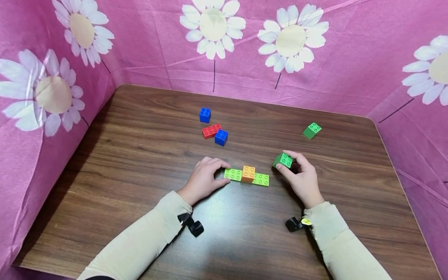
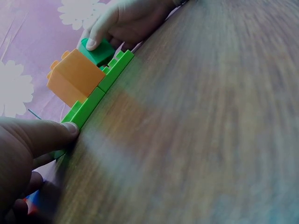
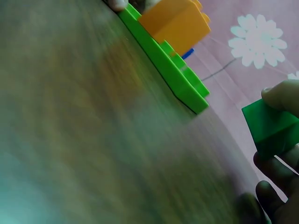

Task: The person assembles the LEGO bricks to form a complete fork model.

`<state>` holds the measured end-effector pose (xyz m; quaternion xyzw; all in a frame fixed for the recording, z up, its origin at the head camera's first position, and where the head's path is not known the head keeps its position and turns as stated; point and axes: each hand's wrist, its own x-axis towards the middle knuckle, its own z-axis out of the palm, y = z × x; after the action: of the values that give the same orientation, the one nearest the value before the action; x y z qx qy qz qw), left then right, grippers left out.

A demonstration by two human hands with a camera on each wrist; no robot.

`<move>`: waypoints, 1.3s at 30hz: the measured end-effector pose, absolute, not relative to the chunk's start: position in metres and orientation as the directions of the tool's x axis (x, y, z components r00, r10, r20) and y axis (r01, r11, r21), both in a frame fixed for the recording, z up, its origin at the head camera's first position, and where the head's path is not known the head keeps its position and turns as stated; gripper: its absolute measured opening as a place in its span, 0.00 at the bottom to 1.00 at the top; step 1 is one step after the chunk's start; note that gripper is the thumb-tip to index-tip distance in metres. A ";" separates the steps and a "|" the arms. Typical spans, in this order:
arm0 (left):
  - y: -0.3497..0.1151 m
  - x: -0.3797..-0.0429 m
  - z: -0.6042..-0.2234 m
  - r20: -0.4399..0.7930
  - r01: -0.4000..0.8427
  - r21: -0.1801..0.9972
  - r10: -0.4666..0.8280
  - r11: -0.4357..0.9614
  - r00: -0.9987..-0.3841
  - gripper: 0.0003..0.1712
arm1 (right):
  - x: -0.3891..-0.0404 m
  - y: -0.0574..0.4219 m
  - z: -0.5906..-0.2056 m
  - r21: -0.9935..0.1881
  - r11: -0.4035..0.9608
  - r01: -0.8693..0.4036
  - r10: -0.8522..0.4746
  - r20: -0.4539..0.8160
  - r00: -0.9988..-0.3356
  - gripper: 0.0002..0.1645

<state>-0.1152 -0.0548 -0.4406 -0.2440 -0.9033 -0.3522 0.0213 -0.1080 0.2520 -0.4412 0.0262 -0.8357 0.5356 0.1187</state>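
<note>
A light green strip (image 1: pixel 261 179) of toy building bricks lies on the table, with a seam near its middle in the left wrist view. An orange brick (image 1: pixel 248 174) sits on top, across that seam. The left end of the strip is pinched between thumb and fingers of my left hand (image 1: pixel 206 179). To the right of the strip, my right hand (image 1: pixel 303 177) holds a darker green brick (image 1: pixel 284 160) by its sides, studs up. This brick is apart from the strip in the right wrist view (image 3: pixel 268 126), and one of its faces appears slanted.
Behind the strip lie a red brick (image 1: pixel 211 131), a blue brick (image 1: pixel 221 137) close against it, and another blue brick (image 1: pixel 205 115) farther back. A second green brick (image 1: pixel 312 130) stands at the back right. Pink flowered cloth (image 1: pixel 147 46) walls the wooden table (image 1: pixel 140 128).
</note>
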 end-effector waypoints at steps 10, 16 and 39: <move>-0.056 -0.115 -0.440 0.206 0.453 0.628 0.426 0.632 -0.881 0.20 | -0.093 0.239 -0.438 -0.869 0.435 -0.238 -0.069 0.231 -0.970 0.30; -0.055 -0.116 -0.441 0.204 0.450 0.627 0.424 0.636 -0.882 0.20 | -0.090 0.236 -0.439 -0.817 0.509 -0.271 -0.114 0.248 -0.962 0.29; -0.055 -0.117 -0.444 0.198 0.451 0.620 0.428 0.642 -0.882 0.19 | -0.092 0.236 -0.440 -0.778 0.509 -0.368 -0.264 0.266 -0.927 0.26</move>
<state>-0.1174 -0.0550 -0.4438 -0.2426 -0.9060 -0.3464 0.0166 -0.0920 0.2356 -0.4401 0.1823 -0.8667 0.4609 0.0568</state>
